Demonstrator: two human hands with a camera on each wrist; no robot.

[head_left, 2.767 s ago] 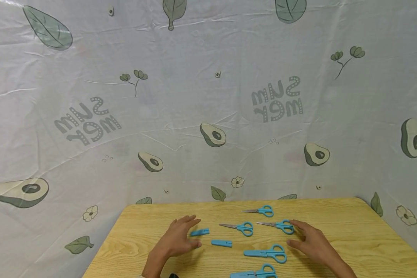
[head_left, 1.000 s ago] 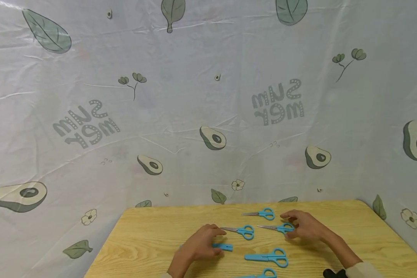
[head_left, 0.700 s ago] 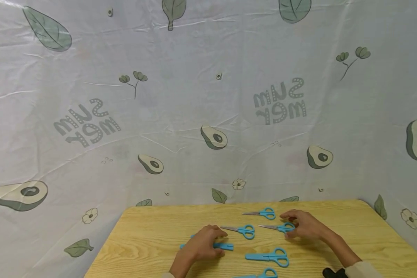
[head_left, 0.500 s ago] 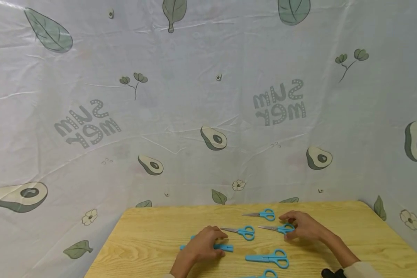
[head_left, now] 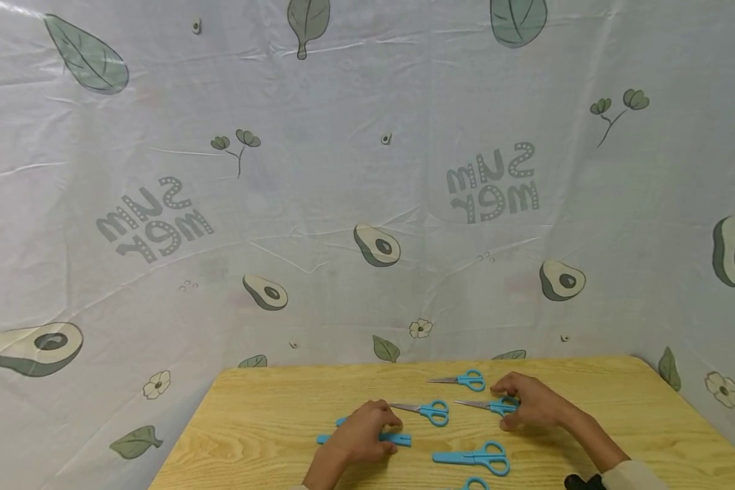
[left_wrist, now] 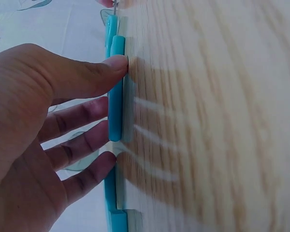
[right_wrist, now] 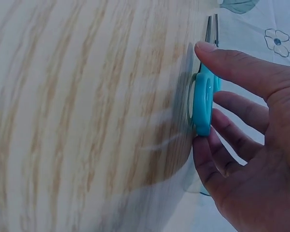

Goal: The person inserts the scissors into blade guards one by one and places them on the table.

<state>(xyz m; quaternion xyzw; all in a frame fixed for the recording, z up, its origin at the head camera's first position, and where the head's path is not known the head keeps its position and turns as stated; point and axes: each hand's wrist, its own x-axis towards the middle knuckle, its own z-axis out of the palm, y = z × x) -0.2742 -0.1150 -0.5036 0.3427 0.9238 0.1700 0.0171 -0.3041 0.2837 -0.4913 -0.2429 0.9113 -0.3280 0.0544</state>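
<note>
My left hand (head_left: 361, 432) holds a blue plastic scissors sheath (head_left: 398, 439), thumb on the near side and fingers on the far side. In the left wrist view, the thumb presses this sheath (left_wrist: 116, 113) close to the tabletop. Two more sheaths show only in part past the hand, one behind (head_left: 341, 421) and one at its left (head_left: 322, 439). My right hand (head_left: 535, 405) is curled round the blue handles of bare-bladed scissors (head_left: 480, 404), blades pointing left. In the right wrist view, thumb and fingers span the scissors handle (right_wrist: 203, 104).
Two other bare-bladed scissors lie on the wooden table (head_left: 269, 401): a middle pair (head_left: 431, 412) and a back pair (head_left: 471, 380). Sheathed scissors (head_left: 471, 457) lie in front, with another blue handle (head_left: 476, 483) cut off below. A printed sheet (head_left: 318, 204) hangs behind.
My left hand has moved right, from beside the back sheath onto the front one. My right hand has closed in on the right-hand scissors. Over the last half second both hands stay nearly still.
</note>
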